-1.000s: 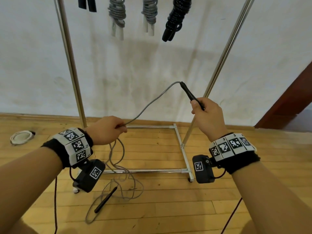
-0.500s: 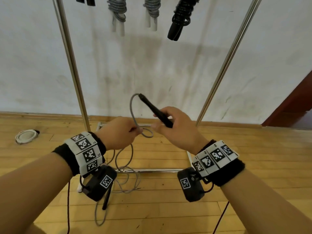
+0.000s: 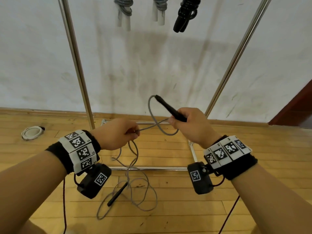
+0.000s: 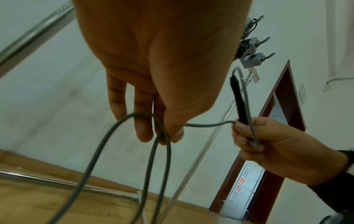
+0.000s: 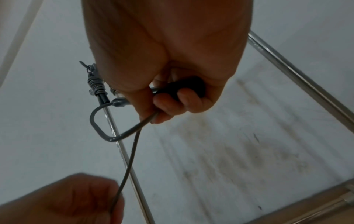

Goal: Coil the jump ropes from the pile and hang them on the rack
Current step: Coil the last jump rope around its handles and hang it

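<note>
A grey jump rope (image 3: 152, 127) with black handles runs between my hands. My right hand (image 3: 189, 124) grips one black handle (image 3: 168, 108) together with a small loop of the cord (image 5: 99, 125). My left hand (image 3: 118, 134) pinches the cord (image 4: 164, 133) a short way off, at waist height. From there the rope hangs down to loose loops on the floor (image 3: 140, 191), where the second black handle (image 3: 117, 194) lies. Behind stands the metal rack (image 3: 76, 65) with coiled ropes (image 3: 185, 12) hung near its top.
The rack's base frame (image 3: 148, 168) lies on the wooden floor just beyond my hands, against a white wall. A white coiled rope (image 3: 32, 132) lies on the floor at left. A dark red door frame (image 3: 293, 108) is at right. Thin red cables hang from my wrists.
My right hand came down and left toward my left hand, folding the cord into a small loop beside the handle. My hands have since drawn slightly apart, and more rope has lifted from the floor.
</note>
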Demonstrator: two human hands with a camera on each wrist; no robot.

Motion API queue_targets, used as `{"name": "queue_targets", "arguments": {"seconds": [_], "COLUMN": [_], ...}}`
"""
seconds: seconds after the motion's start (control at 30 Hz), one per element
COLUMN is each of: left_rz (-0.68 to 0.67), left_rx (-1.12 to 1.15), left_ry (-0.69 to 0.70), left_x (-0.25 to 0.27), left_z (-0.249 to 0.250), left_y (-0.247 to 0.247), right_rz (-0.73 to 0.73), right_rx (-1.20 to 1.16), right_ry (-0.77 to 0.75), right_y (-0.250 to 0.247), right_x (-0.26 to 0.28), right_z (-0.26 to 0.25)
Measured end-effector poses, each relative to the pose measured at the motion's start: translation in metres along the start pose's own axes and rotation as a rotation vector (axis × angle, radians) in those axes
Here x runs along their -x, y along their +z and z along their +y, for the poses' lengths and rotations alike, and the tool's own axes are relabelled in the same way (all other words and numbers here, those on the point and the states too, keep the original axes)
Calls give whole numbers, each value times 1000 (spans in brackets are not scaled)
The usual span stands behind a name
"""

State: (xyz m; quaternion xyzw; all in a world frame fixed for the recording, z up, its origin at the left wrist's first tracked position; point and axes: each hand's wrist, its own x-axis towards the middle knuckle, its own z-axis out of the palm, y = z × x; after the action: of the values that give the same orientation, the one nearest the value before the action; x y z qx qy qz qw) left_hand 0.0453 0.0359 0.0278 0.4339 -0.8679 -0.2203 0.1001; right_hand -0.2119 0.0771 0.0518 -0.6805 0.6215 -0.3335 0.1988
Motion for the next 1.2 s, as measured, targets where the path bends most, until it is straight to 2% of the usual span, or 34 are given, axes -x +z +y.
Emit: {"name": "queue_targets", "arguments": {"seconds": [0.13, 0.23, 0.33, 0.47, 0.63, 0.77, 0.9, 1.0, 1.07, 1.2], "left_rz": [-91, -121, -70, 28, 108, 130, 56, 67, 66, 76], "left_rx": [-21, 76, 213, 217, 110, 101, 167, 219, 273, 287], "left_ry": [-64, -110, -132, -153, -137, -113, -139, -137, -115, -11], "left_x": [1, 1, -1, -3, -2, -3, -3, -3, -4, -3], "left_z": [-12, -15, -12, -10, -2, 13, 33, 41, 42, 41], "left_y": [-5, -5, -3, -4, -2, 1, 12, 16, 17, 17], "right_rz": [33, 58, 125, 199, 177, 72, -9, -133, -209, -94], "right_rx": [8, 12, -79, -183, -247, -408, -624, -577, -484, -280], "right_ry": [25, 42, 57, 184, 367, 430, 335, 205, 169, 57], "right_y": [-8, -12, -19, -27, -21, -5, 13, 22, 27, 36], "right_x": [-2, -2, -4, -6, -3, 3, 16, 24, 28, 28], "right_z": [12, 16, 21, 33, 44, 29, 2, -12, -14, -10]}}
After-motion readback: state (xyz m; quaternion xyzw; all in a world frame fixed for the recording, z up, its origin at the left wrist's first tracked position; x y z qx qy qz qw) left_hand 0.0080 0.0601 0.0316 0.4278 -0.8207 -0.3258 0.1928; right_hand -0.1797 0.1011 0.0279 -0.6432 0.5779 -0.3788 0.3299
